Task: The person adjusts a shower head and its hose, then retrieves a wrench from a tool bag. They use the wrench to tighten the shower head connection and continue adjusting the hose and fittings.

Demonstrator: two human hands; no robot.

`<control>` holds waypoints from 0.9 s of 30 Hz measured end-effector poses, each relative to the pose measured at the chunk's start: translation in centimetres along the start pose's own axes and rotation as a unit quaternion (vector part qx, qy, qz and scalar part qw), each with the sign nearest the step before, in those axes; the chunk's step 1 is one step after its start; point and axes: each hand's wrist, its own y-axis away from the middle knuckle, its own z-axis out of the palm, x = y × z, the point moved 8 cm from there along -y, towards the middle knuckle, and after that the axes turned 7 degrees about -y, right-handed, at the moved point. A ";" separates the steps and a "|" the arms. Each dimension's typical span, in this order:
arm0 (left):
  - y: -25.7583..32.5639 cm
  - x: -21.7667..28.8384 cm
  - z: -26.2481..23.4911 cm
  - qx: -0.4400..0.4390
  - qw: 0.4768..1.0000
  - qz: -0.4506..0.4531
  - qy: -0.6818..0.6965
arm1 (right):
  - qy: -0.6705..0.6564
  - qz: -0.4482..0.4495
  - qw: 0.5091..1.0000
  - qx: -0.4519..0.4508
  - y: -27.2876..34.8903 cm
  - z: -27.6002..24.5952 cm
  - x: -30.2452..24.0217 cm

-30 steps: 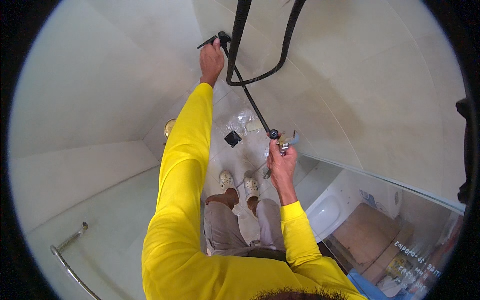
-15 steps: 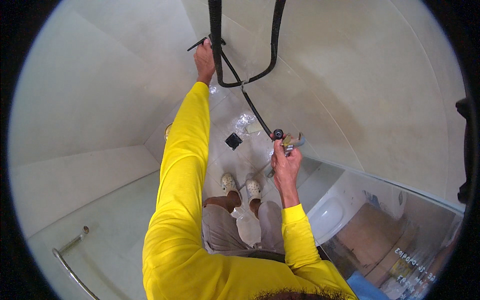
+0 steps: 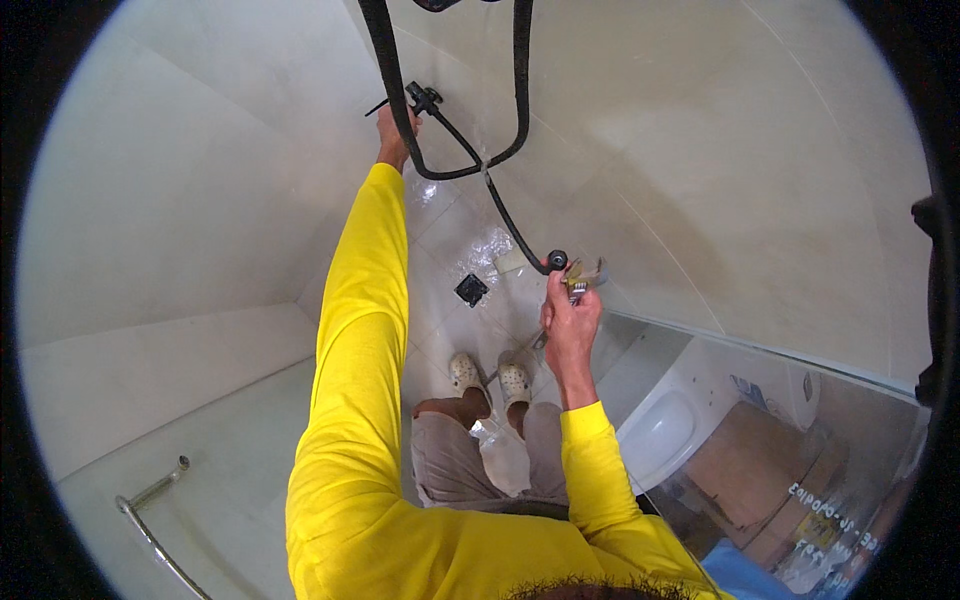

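My left hand [image 3: 393, 133] is closed at a black tap [image 3: 424, 97] with a thin lever on the far wall; its fingers are partly hidden behind a thick black hose [image 3: 522, 75]. A thinner black hose [image 3: 508, 222] runs from the tap, passing behind the thick hose's lower loop, down to my right hand [image 3: 572, 330]. That hand pinches near the round fitting [image 3: 557, 260] at the hose's free end. An adjustable wrench [image 3: 590, 275] is also in its grip, jaws pointing away from me and handle partly hidden by the palm.
On the wet tiled floor lies a black square drain cover [image 3: 471, 290], beyond my clogs [image 3: 513, 385]. A glass panel [image 3: 780, 365] stands at right, with a white toilet [image 3: 660, 430] and cardboard [image 3: 745, 465] behind it. A metal bar handle [image 3: 150, 540] is at lower left.
The thick hose loop has shifted left in the picture, and more of the black tap shows. My left hand has moved slightly down and left; my right hand keeps its hold.
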 end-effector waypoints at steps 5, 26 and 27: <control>5.5 -1.4 -3.0 0.014 0.991 0.043 0.122 | -0.029 -0.018 0.999 0.020 0.4 1.0 -2.0; 36.2 29.5 -9.0 -0.173 0.768 0.042 0.615 | -0.057 -0.052 0.995 0.065 3.4 5.6 -12.6; 36.3 29.7 -8.8 -0.181 0.767 0.033 0.615 | -0.069 -0.022 0.995 0.068 3.5 5.3 -12.4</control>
